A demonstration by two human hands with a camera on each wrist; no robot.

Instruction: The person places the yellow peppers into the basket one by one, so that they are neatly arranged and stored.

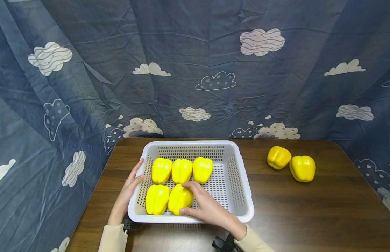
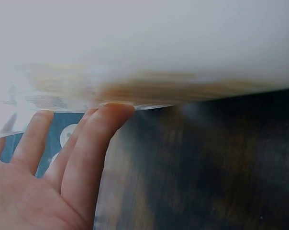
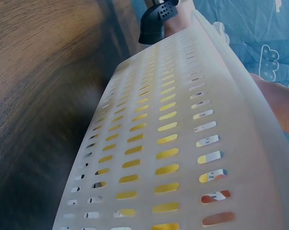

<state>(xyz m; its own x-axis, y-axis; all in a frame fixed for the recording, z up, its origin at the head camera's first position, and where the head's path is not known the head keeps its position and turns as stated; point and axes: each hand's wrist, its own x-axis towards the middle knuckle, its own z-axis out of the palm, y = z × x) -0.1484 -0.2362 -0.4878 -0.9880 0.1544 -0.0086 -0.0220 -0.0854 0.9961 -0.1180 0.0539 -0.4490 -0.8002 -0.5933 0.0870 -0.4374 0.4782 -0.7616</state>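
A white perforated plastic basket [image 1: 195, 142] stands on the table, with three yellow bell peppers in its back row and two in the front. My right hand [image 1: 207, 208] reaches over the front rim. Its thumb and fingers curl round the front-row yellow bell pepper [image 1: 179, 200] nearer the middle. Beside that lies another front-row pepper [image 1: 157, 200]. My left hand [image 1: 127, 190] rests against the basket's left side, fingers extended. In the left wrist view, its fingers [image 2: 89, 153] touch the pale, blurred basket wall. The basket's slotted wall [image 3: 250, 158] hides most of the right hand in the right wrist view.
Two more yellow bell peppers, one further back [image 1: 278, 158] and one nearer [image 1: 303, 168], lie on the brown wooden table [image 1: 292, 213] right of the basket. A dark blue cloth [image 1: 182, 42] with cloud prints hangs behind the table.
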